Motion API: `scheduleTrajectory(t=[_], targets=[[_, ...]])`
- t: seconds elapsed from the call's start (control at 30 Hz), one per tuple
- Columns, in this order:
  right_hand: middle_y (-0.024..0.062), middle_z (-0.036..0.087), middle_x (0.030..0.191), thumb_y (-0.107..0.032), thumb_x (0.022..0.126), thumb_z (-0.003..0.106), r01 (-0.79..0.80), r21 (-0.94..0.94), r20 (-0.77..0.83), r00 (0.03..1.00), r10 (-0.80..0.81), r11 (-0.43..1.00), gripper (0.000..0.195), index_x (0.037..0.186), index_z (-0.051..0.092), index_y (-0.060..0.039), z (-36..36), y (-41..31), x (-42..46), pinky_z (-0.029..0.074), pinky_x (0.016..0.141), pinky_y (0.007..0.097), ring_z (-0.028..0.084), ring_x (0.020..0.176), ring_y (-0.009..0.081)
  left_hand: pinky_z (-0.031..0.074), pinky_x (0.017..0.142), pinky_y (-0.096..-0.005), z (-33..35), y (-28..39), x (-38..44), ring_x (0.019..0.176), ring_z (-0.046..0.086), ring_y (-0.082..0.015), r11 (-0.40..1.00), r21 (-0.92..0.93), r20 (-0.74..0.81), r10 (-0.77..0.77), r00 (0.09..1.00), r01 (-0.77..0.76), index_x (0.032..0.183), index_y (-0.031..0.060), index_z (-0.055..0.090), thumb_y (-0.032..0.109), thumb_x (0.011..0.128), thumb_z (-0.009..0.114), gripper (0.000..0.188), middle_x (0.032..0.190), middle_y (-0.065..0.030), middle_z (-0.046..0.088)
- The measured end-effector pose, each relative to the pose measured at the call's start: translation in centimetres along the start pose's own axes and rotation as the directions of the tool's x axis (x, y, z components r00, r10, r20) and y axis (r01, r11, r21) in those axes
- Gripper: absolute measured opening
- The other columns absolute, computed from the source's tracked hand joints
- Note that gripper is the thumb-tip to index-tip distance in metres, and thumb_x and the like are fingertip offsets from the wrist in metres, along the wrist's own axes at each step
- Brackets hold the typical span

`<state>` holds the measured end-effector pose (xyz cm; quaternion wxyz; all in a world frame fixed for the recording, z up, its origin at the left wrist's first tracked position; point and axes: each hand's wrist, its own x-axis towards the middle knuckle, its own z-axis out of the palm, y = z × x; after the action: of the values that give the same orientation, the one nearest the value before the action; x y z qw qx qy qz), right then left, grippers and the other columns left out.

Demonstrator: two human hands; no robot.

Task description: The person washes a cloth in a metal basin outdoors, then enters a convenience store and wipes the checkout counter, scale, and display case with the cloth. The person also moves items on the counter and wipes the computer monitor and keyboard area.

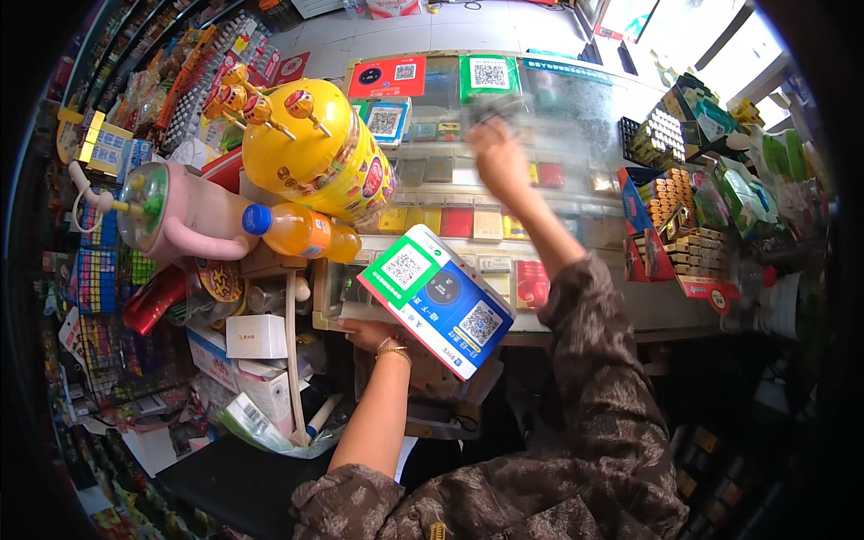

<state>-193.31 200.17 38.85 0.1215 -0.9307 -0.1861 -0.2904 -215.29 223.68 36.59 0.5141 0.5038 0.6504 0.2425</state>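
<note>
My left hand (374, 335) is at the near edge of the glass display counter (432, 244), bracelets on its wrist. It holds a tilted stack of payment-code signs (439, 302), green and blue with square printed codes, which hides part of its fingers. Stretched out over the counter's glass top, my right hand (496, 138) is blurred by motion. It grips a dark grey, crumpled thing that looks like a cloth (498, 111), close to a green code sign (489, 77) at the far side. Boxed packs (457, 221) sit in rows under the glass.
At left stand a yellow lollipop jar (304, 148), an orange soda bottle (304, 233) and a pink tumbler (196, 209). A red sign (387, 76) and a blue-edged code sign (386, 121) lie on the counter's far left. Lighter display boxes (668, 196) crowd the right end.
</note>
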Motion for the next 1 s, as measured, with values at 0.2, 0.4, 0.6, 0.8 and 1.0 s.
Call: scheduleTrajectory(t=[0.2, 0.4, 0.6, 0.8, 1.0], targets=[[0.0028, 0.062, 0.101, -0.001, 0.069, 0.057, 0.074, 0.238, 0.123, 0.987, -0.106, 0.968, 0.027, 0.093, 0.065, -0.0103, -8.1, -3.0, -6.2, 0.044, 0.09, 0.0341, 0.053, 0.11, 0.0228, 0.046, 0.088, -0.0437, -1.2, 1.0, 1.0, 0.105, 0.053, -0.0437, 0.998, 0.006, -0.028, -0.062, 0.998, 0.062, 0.122, -0.0111, 0.043, 0.053, 0.092, 0.03, 0.072, 0.119, -0.0327, 0.049], [0.0067, 0.061, 0.105, -0.006, 0.073, 0.056, -0.375, -0.204, -0.112, 0.927, 0.359, 0.904, 0.026, 0.098, 0.064, -0.0094, -8.8, 5.8, -7.5, 0.045, 0.086, 0.0391, 0.051, 0.111, 0.029, 0.047, 0.085, -0.0475, 0.5, 0.8, -1.1, 0.104, 0.053, -0.045, 0.997, 0.06, -0.019, -0.056, 0.998, 0.057, 0.121, -0.0122, 0.044, 0.057, 0.09, 0.03, 0.078, 0.117, -0.033, 0.05], [0.0017, 0.058, 0.108, -0.002, 0.067, 0.057, -0.063, 0.27, 0.213, 0.977, 0.004, 0.961, 0.028, 0.093, 0.063, -0.0104, -17.4, -6.4, -16.1, 0.041, 0.093, 0.0353, 0.048, 0.117, 0.0226, 0.047, 0.084, -0.0483, -0.2, 1.3, 0.0, 0.099, 0.056, -0.0459, 0.997, 0.075, -0.035, 0.004, 0.999, -0.001, 0.11, -0.0189, 0.049, 0.057, 0.09, 0.025, 0.083, 0.111, -0.036, 0.052], [0.0052, 0.058, 0.111, 0.002, 0.064, 0.057, -0.345, 0.145, 0.367, 0.889, 0.274, 0.927, 0.031, 0.092, 0.061, -0.0086, -29.3, 2.8, -28.2, 0.04, 0.097, 0.0395, 0.047, 0.118, 0.0261, 0.047, 0.084, -0.0482, -0.4, 1.8, -0.4, 0.1, 0.055, -0.0445, 0.992, 0.121, -0.036, -0.028, 0.999, 0.033, 0.11, -0.0168, 0.05, 0.056, 0.091, 0.023, 0.08, 0.11, -0.0337, 0.054], [0.0118, 0.059, 0.103, 0.002, 0.07, 0.055, -0.655, -0.125, 0.129, 0.734, 0.667, 0.745, 0.023, 0.092, 0.059, -0.0056, -35.4, 14.7, -35.8, 0.041, 0.091, 0.0399, 0.052, 0.108, 0.0313, 0.049, 0.084, -0.0468, -0.3, 1.7, -0.8, 0.099, 0.057, -0.043, 0.989, 0.105, 0.034, -0.108, 0.994, 0.104, 0.111, -0.015, 0.051, 0.054, 0.091, 0.023, 0.077, 0.109, -0.0298, 0.057]])
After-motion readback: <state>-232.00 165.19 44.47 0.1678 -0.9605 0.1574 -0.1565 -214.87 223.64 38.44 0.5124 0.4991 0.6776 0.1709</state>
